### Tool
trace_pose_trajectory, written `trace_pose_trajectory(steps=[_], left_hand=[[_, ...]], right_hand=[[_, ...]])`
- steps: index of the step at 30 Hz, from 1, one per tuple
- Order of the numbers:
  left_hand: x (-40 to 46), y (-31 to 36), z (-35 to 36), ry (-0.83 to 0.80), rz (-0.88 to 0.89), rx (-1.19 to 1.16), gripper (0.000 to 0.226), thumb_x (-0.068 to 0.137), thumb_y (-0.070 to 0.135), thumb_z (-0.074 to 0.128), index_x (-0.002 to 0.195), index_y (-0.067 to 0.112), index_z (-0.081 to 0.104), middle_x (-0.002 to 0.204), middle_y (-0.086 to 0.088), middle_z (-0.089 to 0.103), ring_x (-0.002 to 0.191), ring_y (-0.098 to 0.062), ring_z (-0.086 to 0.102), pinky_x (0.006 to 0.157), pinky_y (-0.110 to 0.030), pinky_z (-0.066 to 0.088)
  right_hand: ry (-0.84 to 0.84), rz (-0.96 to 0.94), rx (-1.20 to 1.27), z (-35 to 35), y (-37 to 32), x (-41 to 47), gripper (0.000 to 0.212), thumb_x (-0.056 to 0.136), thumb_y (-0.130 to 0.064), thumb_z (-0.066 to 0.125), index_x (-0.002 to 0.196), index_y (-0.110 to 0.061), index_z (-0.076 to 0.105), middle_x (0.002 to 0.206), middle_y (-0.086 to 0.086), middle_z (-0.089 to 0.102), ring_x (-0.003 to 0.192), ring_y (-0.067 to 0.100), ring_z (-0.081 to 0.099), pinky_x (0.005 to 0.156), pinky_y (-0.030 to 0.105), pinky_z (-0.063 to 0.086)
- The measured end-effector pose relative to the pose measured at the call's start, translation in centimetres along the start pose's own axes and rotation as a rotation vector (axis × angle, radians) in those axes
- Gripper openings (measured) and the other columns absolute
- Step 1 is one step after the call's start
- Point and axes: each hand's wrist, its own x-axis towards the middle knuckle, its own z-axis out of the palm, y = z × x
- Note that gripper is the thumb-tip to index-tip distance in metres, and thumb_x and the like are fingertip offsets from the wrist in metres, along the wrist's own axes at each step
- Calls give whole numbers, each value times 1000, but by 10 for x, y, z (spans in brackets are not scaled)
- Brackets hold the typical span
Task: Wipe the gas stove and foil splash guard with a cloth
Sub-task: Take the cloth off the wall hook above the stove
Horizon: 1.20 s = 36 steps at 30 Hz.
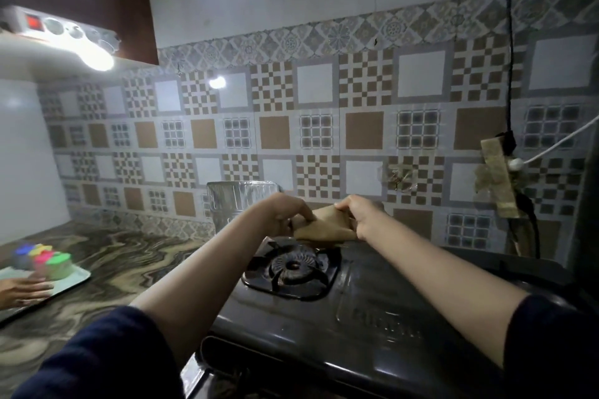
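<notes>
while both arms reach over the gas stove (324,327), left hand (280,215) and right hand (359,214) each pinch the tan cloth (324,225) — held just above the burner (291,266), beside the foil splash guard (236,204).

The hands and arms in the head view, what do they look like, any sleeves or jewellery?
Both the left hand and right hand are bare, with no gloves. Dark navy sleeves are pushed up, leaving the forearms uncovered. No rings, watch or bracelets show.
</notes>
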Motion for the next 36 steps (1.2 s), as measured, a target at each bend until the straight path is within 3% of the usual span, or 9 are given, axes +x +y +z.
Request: trace_pose_trajectory(steps=[4,7,10,13,17,22,29,33,36], left_hand=[[-11,-11,-24,70,118,-85,66,82,-8,62,137,18,37,112,-15,54,86,-26,60,68,-37,57],[-17,-19,-42,109,253,-125,76,82,-9,60,147,15,30,118,-9,52,95,-23,59,71,-30,53],[-19,-29,-57,125,375,-127,75,81,-12,59,146,14,36,141,-8,47,120,-25,53,81,-30,52],[-22,-44,-74,155,432,-121,74,81,-14,56,145,19,39,143,0,45,127,-22,48,87,-28,51],[-27,-58,-98,202,403,-125,70,80,-15,56,141,18,43,135,-6,50,113,-24,55,75,-27,55],[-27,-70,-121,270,312,-188,57,75,-8,53,128,10,50,126,-16,59,112,-24,59,81,-30,54],[-18,-60,-140,335,358,-228,72,61,7,79,129,9,54,110,-15,65,94,-23,65,80,-31,55],[-6,-52,-145,361,403,-304,47,81,-15,57,125,1,56,100,-18,62,80,-23,59,74,-33,50],[2,-46,-148,356,412,-405,29,83,-17,53,103,2,62,93,-16,62,78,-21,62,70,-27,53]], right_hand=[[-122,55,-67,32,-6,-33,18,87,-13,59,104,-7,56,90,10,62,70,23,57,59,34,48],[-196,127,-127,50,-6,-42,56,88,-32,61,134,-7,40,128,15,50,83,30,54,80,46,50],[-323,260,-154,67,-1,-47,67,88,-45,55,138,-6,34,111,20,63,93,38,64,110,59,28],[-331,166,-201,84,5,-57,39,98,-35,40,130,-13,44,102,10,56,95,41,58,105,65,30],[-306,147,-138,112,10,-61,17,94,-20,46,104,-8,52,90,12,56,78,28,56,71,43,51],[-328,-5,-386,137,18,-54,41,86,-17,41,125,-9,49,131,11,46,121,33,47,106,59,27],[-512,-187,22,139,7,-21,50,60,-14,39,105,-15,63,127,16,51,120,29,48,103,51,34],[-624,-212,127,133,6,3,36,91,-34,33,97,-15,63,71,-6,69,95,17,54,97,51,24],[-718,-273,-64,132,4,6,72,74,-75,44,123,-24,58,119,0,65,120,23,50,101,58,17]])
